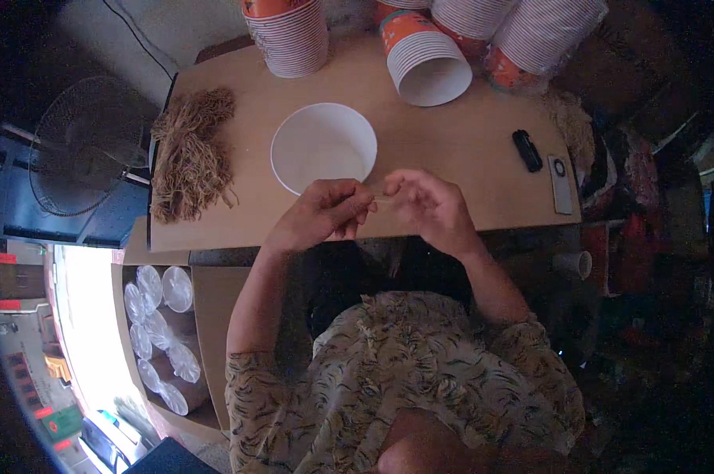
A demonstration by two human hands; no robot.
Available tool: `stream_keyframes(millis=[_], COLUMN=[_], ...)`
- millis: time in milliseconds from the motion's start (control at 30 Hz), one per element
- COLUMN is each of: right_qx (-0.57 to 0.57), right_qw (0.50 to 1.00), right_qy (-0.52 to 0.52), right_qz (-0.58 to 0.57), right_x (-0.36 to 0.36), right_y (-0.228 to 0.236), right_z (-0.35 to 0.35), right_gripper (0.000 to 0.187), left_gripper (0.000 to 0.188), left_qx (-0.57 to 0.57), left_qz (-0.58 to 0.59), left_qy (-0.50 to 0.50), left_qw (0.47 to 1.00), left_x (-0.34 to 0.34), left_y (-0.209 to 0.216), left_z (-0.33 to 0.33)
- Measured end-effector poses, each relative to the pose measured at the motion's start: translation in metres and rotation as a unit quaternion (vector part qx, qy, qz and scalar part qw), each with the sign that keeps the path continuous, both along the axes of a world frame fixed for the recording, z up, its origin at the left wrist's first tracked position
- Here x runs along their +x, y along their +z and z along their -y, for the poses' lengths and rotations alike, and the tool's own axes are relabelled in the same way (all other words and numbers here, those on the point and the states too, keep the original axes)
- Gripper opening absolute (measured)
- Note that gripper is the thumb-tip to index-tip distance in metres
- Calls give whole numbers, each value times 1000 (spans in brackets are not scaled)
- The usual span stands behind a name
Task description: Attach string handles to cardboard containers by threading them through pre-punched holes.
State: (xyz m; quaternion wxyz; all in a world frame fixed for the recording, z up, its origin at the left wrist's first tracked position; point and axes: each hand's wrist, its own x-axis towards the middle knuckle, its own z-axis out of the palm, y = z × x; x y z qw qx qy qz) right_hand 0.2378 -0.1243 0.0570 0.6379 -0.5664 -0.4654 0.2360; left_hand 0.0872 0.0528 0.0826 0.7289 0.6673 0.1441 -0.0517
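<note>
Head view: a thin pale strand [380,200] lies between the hands in front of the bowl [324,146], its long axis running roughly left to right. The left hand [325,213] pinches it, thumb against fingers; the right hand [434,209] is part open, fingers curled, its grip on the far end too blurred to tell. The bowl's mouth faces up.

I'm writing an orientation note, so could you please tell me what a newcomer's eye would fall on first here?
Probably the white tub on the table, just beyond the left hand. Next, perhaps, the tub stacks along the table's far side and the brown bundle at its left end.
</note>
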Motion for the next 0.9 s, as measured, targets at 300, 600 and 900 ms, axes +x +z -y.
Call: stream_keyframes(millis=[300,600,900], right_qx=[-87,-75,-135], right_qw=[981,993,939], right_qy=[-29,-24,76], right_qz=[170,92,-308], right_x=[-7,-6,-5], right_y=[10,11,20], right_z=[4,-2,-13], right_gripper=[13,12,16], left_gripper=[27,23,15], left_qx=[6,-20,106], left_qz=[37,90,127], left_qy=[0,26,101], left_qw=[999,995,981], left_x=[-1,-6,-11], left_y=[-4,-9,-11], left_z=[4,3,13])
